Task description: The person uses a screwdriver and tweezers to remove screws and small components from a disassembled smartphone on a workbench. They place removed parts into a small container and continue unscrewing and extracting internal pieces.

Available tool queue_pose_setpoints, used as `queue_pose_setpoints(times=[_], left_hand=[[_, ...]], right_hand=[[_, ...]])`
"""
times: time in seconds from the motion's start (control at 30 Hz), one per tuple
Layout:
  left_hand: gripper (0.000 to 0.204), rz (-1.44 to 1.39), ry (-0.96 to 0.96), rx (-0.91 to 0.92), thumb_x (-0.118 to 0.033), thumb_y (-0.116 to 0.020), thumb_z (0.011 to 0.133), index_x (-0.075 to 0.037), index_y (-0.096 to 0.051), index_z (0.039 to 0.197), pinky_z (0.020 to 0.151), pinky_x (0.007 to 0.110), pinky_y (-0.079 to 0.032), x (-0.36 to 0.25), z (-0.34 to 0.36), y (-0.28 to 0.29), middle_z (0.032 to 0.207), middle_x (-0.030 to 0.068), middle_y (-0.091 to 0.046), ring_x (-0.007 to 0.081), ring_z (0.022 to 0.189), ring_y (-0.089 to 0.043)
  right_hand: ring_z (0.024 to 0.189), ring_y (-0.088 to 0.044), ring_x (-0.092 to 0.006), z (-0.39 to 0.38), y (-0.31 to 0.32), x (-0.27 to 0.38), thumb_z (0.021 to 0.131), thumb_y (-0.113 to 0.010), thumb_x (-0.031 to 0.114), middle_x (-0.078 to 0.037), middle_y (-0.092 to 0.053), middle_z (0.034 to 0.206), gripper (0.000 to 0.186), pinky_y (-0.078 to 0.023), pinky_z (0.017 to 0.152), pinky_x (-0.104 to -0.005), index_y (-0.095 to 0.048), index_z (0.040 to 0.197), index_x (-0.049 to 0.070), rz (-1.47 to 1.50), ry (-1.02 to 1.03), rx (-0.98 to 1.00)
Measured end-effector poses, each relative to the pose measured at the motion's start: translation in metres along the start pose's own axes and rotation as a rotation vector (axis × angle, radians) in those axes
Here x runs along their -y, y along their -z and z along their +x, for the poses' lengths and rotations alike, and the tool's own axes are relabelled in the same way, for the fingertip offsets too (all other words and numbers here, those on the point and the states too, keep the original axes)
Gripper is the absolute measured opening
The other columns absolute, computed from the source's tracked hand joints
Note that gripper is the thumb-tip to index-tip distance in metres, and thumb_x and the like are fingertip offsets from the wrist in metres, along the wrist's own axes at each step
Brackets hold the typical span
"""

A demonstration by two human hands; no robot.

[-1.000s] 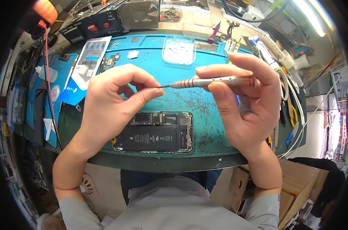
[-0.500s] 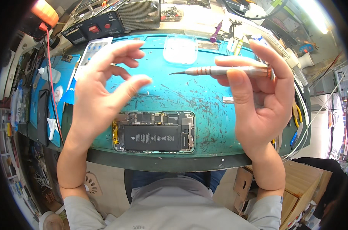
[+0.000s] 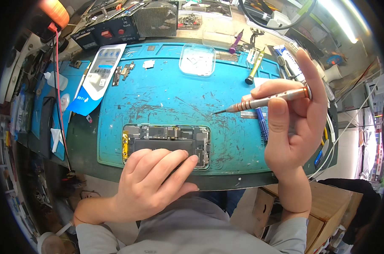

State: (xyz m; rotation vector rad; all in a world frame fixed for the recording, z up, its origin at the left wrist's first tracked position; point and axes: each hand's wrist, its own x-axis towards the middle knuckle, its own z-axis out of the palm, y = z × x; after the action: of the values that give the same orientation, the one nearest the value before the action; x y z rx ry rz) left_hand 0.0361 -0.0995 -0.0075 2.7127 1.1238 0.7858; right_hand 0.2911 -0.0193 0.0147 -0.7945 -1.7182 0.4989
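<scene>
A phone with its inside bared (image 3: pixel 168 133) lies flat near the front edge of the blue mat, its black battery and circuit board showing. My left hand (image 3: pixel 156 180) is over the phone's near side, palm down, fingers stretched toward the right and the thumb apart. It holds nothing that I can see, and it hides part of the battery and the near rim. Above the mat to the right, my right hand (image 3: pixel 295 122) is closed around a silver precision screwdriver (image 3: pixel 264 101) with copper-coloured rings. The thin dark tip points left and slightly down, well apart from the phone.
On the blue work mat (image 3: pixel 166 91), a clear plastic box (image 3: pixel 197 61) with small parts stands at the back. A blue screwdriver (image 3: pixel 262 125), a yellow screwdriver (image 3: pixel 254 65) and a purple one (image 3: pixel 236 42) lie rightward. A white-and-blue packet (image 3: pixel 99 74) lies leftward.
My left hand has come down from above the mat's left side onto the phone's near side. My right hand, still holding the screwdriver, has moved slightly lower, and the screwdriver tilts more.
</scene>
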Motion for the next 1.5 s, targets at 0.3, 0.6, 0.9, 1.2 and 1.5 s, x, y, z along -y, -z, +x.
queue_pose_setpoints(times=[0.3, 0.6, 0.9, 1.2, 1.5], left_hand=[[0.053, 0.119, 0.002, -0.015, -0.051, -0.074, 0.088, -0.012, -0.077, 0.123, 0.093, 0.042, -0.046, -0.01, -0.005, -0.022, 0.125, 0.0064, -0.066, 0.0243, 0.111, -0.057], [0.048, 0.137, 0.02, -0.026, -0.045, -0.073, 0.091, -0.009, -0.077, 0.122, 0.097, 0.041, -0.045, -0.009, -0.003, -0.025, 0.131, 0.0038, -0.069, 0.0232, 0.114, -0.057], [0.053, 0.128, 0.042, 0.05, -0.037, -0.073, 0.09, -0.004, -0.07, 0.131, 0.105, 0.041, -0.04, -0.013, 0.005, -0.022, 0.139, 0.0066, -0.068, 0.0243, 0.12, -0.055], [0.065, 0.17, 0.146, 0.05, -0.048, -0.07, 0.092, -0.003, -0.065, 0.138, 0.109, 0.046, -0.034, -0.017, 0.011, -0.025, 0.133, 0.009, -0.057, 0.0247, 0.123, -0.05], [0.062, 0.254, 0.144, 0.039, -0.043, -0.071, 0.089, -0.003, -0.067, 0.137, 0.111, 0.047, -0.03, -0.019, 0.014, -0.03, 0.129, 0.0067, -0.059, 0.0215, 0.119, -0.051]], right_hand=[[0.085, -0.073, -0.0209, -0.016, 0.008, 0.001, 0.109, -0.061, 0.02, -0.018, -0.071, 0.099, 0.068, -0.061, 0.083, -0.0345, -0.025, 0.16, -0.007, 0.004, -0.057, 0.028], [0.083, -0.074, -0.023, -0.023, 0.009, -0.002, 0.107, -0.06, 0.014, -0.022, -0.069, 0.107, 0.06, -0.061, 0.078, -0.0343, -0.031, 0.153, -0.012, -0.099, 0.08, 0.273], [0.092, -0.075, -0.0268, -0.023, 0.009, -0.012, 0.1, -0.06, -0.009, -0.035, -0.054, 0.145, 0.05, -0.065, 0.067, -0.0336, -0.041, 0.146, -0.018, -0.043, 0.123, 0.199], [0.086, -0.077, -0.0265, -0.019, 0.003, -0.015, 0.1, -0.063, -0.005, -0.033, -0.061, 0.132, 0.05, -0.064, 0.067, -0.0333, -0.043, 0.144, -0.018, -0.122, 0.149, 0.231], [0.082, -0.078, -0.0281, -0.019, 0.001, -0.017, 0.097, -0.067, -0.007, -0.036, -0.061, 0.136, 0.047, -0.064, 0.065, -0.0332, -0.048, 0.139, -0.019, -0.137, 0.167, 0.249]])
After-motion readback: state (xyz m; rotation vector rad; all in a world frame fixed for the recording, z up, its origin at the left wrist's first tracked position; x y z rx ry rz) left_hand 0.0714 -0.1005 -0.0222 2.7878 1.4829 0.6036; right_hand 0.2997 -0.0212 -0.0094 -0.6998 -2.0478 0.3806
